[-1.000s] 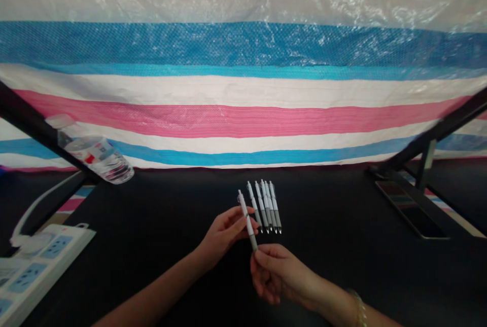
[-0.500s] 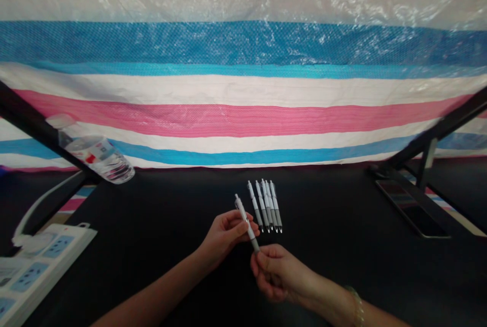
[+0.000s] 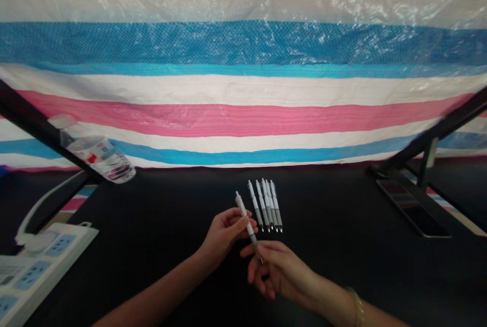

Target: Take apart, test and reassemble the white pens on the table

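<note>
A white pen (image 3: 242,206) with a grey grip slants between my two hands. My left hand (image 3: 225,233) is closed on its barrel, thumb on top and fingers behind. At the lower end, my right hand (image 3: 276,266) has its thumb against the grey grip and its index finger behind it. The other right fingers are loosely curled and spread, and the pointed metal tip shows. Just beyond my hands, several similar white-and-grey pens (image 3: 265,205) lie side by side on the black table (image 3: 182,205), tips toward me.
At the left back, a clear plastic bottle (image 3: 110,159) leans near a black bar. A white power strip (image 3: 72,246) with a plugged-in cable lies at the left front. A dark phone (image 3: 413,209) rests at the right. Striped plastic sheeting (image 3: 243,120) hangs behind the table.
My right fingers have loosened and spread around the pen's lower end, uncovering its tip. The index finger now stretches left behind the grip. My left hand keeps its hold, the pen slightly raised.
</note>
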`<state>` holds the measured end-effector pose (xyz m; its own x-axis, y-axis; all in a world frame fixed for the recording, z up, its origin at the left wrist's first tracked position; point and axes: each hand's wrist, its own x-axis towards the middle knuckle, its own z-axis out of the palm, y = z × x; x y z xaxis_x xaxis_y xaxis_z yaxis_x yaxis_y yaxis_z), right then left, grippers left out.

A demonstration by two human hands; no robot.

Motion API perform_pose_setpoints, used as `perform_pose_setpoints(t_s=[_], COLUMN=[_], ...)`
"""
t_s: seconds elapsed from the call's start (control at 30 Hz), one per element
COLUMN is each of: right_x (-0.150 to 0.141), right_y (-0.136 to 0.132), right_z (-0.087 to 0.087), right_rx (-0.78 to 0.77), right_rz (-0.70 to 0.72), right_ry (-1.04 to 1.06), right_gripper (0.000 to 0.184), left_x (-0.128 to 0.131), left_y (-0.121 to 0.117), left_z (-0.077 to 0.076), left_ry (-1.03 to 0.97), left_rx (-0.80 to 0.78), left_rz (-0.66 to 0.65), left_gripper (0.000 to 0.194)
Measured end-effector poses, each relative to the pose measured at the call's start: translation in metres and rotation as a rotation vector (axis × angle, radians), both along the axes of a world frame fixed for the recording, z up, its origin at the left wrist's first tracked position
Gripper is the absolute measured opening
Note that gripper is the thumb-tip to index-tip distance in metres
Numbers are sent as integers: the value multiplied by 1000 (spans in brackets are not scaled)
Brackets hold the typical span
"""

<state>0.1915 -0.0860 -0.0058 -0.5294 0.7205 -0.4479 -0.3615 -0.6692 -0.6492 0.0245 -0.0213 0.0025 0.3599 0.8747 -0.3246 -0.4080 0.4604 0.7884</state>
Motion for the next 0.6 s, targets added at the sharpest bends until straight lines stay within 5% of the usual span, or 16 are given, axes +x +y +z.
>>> perform_pose_setpoints(t_s=[0.2, 0.6], right_x=[3, 4], right_y=[4, 2], right_z=[-6, 3], right_rx=[-51, -91], right_rz=[-11, 26], right_ry=[116, 143], right_gripper=[40, 42], left_x=[-1, -1], left_y=[4, 2], left_z=[-2, -1], left_ry=[-33, -14], left_rx=[0, 24], left_rz=[-18, -27], left_gripper=[36, 38])
